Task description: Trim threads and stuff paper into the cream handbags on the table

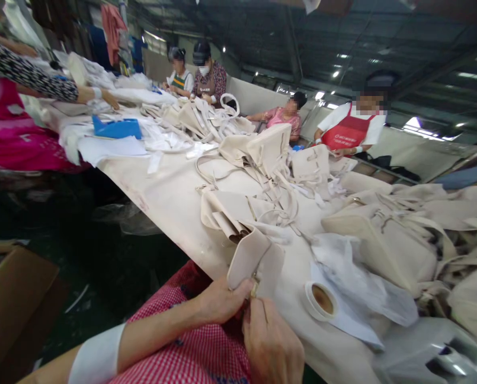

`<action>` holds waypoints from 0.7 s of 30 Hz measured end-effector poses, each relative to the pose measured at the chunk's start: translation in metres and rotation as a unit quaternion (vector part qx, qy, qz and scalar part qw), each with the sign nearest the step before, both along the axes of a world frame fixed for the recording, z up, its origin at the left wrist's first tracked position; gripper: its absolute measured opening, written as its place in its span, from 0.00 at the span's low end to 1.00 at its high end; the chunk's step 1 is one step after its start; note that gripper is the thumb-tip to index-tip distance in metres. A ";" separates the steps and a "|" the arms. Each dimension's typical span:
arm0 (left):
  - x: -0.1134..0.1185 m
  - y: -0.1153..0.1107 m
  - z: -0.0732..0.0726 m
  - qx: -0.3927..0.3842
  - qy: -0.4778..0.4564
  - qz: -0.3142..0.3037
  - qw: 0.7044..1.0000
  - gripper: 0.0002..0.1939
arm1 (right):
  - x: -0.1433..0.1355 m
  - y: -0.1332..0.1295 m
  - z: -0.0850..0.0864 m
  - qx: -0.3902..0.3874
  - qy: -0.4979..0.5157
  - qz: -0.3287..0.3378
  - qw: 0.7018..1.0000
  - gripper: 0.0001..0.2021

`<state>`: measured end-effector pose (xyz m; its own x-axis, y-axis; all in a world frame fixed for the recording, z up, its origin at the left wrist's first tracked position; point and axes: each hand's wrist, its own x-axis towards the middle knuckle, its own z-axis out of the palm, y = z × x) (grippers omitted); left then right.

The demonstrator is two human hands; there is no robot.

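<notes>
A cream handbag is at the table's near edge, its flap raised towards me. My left hand is closed on the lower edge of this flap, thumb beside a small gold-coloured clasp. My right hand is closed too, with its fingertips pinched at the clasp's lower end; the palm side is hidden. Just beyond lies another cream bag, with brown lining showing at its opening. A thin strap loops across the table behind it.
To the right, a white tub of brown paste stands on a paper sheet beside clear plastic. Several cream bags are heaped beyond. A blue object lies at the far left. Several people work around the table; a cardboard box is lower left.
</notes>
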<state>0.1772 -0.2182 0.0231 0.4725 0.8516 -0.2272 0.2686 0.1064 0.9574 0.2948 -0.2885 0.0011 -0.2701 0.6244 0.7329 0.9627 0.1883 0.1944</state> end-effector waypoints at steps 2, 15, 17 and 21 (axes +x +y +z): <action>-0.002 0.000 0.000 -0.008 0.000 0.000 1.000 0.22 | -0.001 0.003 -0.001 0.017 0.010 -0.004 1.000 0.15; -0.008 0.003 0.002 -0.027 -0.035 -0.019 0.999 0.30 | 0.039 0.008 -0.037 -0.209 0.566 0.046 0.796 0.15; -0.007 0.002 0.001 -0.031 -0.036 -0.018 0.999 0.31 | 0.035 0.005 -0.039 -0.197 0.553 0.070 0.807 0.14; -0.006 0.001 0.003 -0.019 -0.023 -0.020 0.999 0.31 | 0.021 0.002 -0.035 -0.147 0.511 0.091 0.842 0.12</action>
